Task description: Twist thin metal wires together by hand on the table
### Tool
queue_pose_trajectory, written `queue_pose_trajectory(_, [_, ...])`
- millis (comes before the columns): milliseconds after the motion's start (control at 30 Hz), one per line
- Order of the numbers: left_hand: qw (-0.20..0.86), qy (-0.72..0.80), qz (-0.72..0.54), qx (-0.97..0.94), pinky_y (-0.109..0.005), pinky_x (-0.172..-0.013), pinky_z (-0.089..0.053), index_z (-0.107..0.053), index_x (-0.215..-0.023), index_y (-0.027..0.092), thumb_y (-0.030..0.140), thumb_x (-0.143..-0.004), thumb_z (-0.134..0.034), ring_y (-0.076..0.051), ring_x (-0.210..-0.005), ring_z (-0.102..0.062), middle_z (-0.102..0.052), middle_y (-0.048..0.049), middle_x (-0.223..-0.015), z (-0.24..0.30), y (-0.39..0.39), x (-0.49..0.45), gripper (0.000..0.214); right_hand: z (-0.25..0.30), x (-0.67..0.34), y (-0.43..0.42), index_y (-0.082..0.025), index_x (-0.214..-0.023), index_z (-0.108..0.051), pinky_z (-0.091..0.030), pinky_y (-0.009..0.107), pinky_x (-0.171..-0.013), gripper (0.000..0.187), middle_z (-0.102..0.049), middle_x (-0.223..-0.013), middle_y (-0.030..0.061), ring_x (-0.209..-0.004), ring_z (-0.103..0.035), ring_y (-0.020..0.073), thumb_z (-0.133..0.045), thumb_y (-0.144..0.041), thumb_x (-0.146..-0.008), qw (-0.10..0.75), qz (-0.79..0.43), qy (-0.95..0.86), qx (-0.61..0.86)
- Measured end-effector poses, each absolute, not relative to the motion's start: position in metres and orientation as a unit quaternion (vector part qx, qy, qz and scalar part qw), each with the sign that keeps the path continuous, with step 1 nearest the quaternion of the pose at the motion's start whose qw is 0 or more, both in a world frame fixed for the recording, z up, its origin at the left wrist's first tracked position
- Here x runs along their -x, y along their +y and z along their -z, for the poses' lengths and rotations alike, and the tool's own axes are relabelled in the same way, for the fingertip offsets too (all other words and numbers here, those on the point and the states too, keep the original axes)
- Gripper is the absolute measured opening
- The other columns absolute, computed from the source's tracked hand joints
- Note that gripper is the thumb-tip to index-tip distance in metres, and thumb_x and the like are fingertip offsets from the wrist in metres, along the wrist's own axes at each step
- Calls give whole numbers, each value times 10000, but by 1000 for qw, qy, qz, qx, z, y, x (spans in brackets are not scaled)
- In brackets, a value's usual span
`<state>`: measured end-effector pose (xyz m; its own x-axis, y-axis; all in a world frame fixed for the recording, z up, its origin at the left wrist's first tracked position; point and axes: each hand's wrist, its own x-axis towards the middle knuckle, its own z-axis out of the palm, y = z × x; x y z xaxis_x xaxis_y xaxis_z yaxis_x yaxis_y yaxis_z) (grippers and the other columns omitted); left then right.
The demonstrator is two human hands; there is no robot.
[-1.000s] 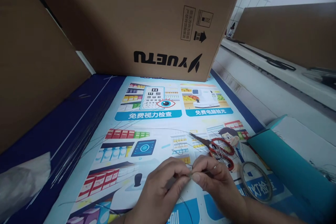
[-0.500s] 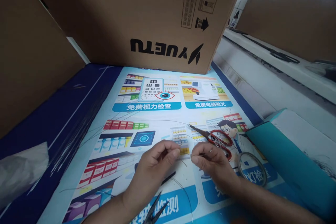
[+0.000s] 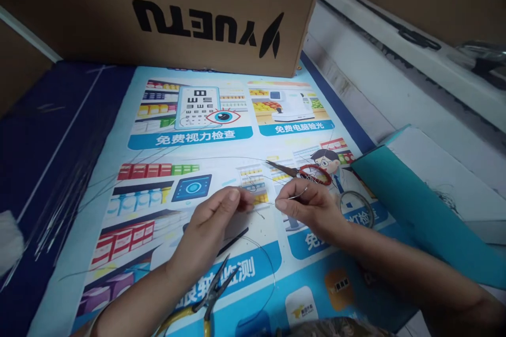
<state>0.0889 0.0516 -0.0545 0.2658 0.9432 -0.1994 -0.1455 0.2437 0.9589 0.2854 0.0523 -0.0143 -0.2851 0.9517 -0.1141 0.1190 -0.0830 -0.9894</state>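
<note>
Over the printed sheet (image 3: 221,168), my left hand (image 3: 215,221) is closed in a pinch, thumb on the forefinger. A very thin wire appears to run from its fingertips toward the other hand, though its exact grip is hard to see. My right hand (image 3: 312,208) pinches a thin metal wire (image 3: 298,196), which shows as a bright line along the fingers. Just beyond the right hand lie red-handled scissors (image 3: 290,169), blades pointing left. Pliers (image 3: 213,292) with yellow handles rest near me, their jaws apart, below my left hand. Loose thin wires lie around both hands.
A ring-shaped coil (image 3: 370,216) lies right of my right hand. Beyond it stands a teal box (image 3: 407,205) with tangled wire on it. A bundle of straight wires (image 3: 59,216) spreads over the dark blue surface at left. A large cardboard box (image 3: 190,47) stands at the back.
The view has tilted down and shifted, bringing more of the pliers into sight. My left thumb has slid back along the forefinger, and the gap between my hands is slightly wider.
</note>
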Motion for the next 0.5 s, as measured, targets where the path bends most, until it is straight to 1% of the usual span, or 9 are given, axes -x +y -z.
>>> queue_pose_trajectory(100, [654,445,-419,-446,-288,-832,-400,-631,-891,184,393,-901,-457,-188,-865,-545,-621,-45,-857,53,52,-90,272,7,-288,46,-153,-726,-570,-326,207,-468,129,-466,-573,-41,-519,-404,90,-610,-254,-796,335,-573,-585,466])
queue_pose_trajectory(233, [636,447,-423,-465,-304,-836,-408,-620,-869,182,386,-910,-436,-188,-862,-542,-612,-41,-852,51,53,-92,278,5,-290,25,-157,-748,-589,-389,227,-521,92,-534,-694,3,-591,-480,109,-581,-216,-817,274,-556,-653,436])
queue_pose_trajectory(333, [618,452,-421,-487,-303,-803,-415,-613,-857,175,391,-911,-429,-185,-828,-535,-604,-42,-827,51,53,-92,288,13,-292,1,-167,-760,-578,-425,252,-612,68,-559,-690,12,-649,-515,129,-560,-170,-826,235,-495,-736,398])
queue_pose_trajectory(433, [609,450,-415,-504,-295,-785,-408,-615,-854,172,384,-911,-433,-177,-808,-526,-601,-39,-816,50,54,-91,286,26,-294,-21,-168,-814,-559,-424,261,-625,53,-593,-723,37,-694,-533,148,-537,-120,-819,227,-409,-796,384])
queue_pose_trajectory(500, [611,444,-409,-513,-293,-786,-403,-619,-857,173,377,-911,-434,-173,-807,-522,-603,-37,-824,49,55,-90,281,32,-295,-31,-168,-835,-553,-418,267,-622,76,-603,-734,45,-688,-526,151,-533,-98,-813,239,-352,-823,377])
